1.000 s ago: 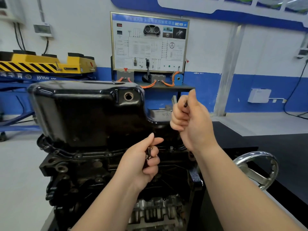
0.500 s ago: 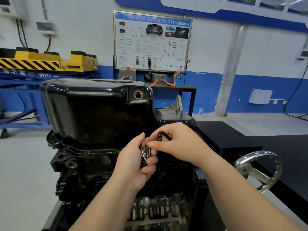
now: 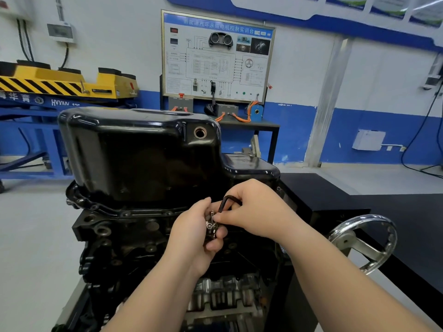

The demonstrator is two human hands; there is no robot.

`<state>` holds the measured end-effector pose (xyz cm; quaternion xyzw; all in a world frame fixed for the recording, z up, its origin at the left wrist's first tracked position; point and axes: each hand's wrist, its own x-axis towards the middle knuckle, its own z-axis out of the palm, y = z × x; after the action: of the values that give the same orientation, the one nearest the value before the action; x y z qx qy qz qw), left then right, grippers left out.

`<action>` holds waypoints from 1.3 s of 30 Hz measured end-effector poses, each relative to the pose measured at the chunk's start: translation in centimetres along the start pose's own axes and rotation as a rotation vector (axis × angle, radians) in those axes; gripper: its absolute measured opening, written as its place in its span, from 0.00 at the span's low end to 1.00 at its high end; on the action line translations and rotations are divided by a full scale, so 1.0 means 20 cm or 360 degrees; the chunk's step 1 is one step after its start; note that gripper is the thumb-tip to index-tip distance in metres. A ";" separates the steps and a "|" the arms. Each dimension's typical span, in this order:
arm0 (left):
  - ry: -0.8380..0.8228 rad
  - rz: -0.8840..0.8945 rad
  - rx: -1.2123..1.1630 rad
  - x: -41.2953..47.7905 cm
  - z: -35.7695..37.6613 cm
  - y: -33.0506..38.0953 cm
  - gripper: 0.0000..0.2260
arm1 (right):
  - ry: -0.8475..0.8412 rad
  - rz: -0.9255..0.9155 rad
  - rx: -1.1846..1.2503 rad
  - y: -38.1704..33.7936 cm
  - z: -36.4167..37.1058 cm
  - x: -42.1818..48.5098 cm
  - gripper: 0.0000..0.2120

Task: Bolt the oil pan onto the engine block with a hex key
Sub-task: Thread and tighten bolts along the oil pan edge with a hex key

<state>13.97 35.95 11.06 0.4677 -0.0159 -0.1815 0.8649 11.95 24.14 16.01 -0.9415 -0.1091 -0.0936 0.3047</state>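
A glossy black oil pan (image 3: 143,154) sits upside down on the dark engine block (image 3: 124,240), its flange dotted with bolt holes. In front of the block, my left hand (image 3: 191,238) cups a small bunch of silver bolts (image 3: 212,226). My right hand (image 3: 259,209) holds a black L-shaped hex key (image 3: 229,200) in its curled fingers, and its thumb and fingertip pinch at the bolts in my left palm. Both hands hover just below the pan's flange, touching each other.
A chrome handwheel (image 3: 364,243) of the engine stand juts out at the right. A black bench (image 3: 359,195) lies behind it. A wiring training board (image 3: 215,56) stands at the back wall, and a yellow lift platform (image 3: 60,82) on a blue frame stands at the left.
My right hand came down from beside the pan's shoulder with the hex key and met my left hand at the bolts. The view has shifted slightly left and closer.
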 end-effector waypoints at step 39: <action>0.0221 0.0993 0.0932 0.11 0.01 -0.03 0.03 | 0.0651 0.0265 0.1585 0.21 -0.11 -0.01 0.20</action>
<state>15.89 34.67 10.42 0.6773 -0.1491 0.1326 0.7081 12.62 19.52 15.32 -0.6513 -0.0038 -0.1873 0.7353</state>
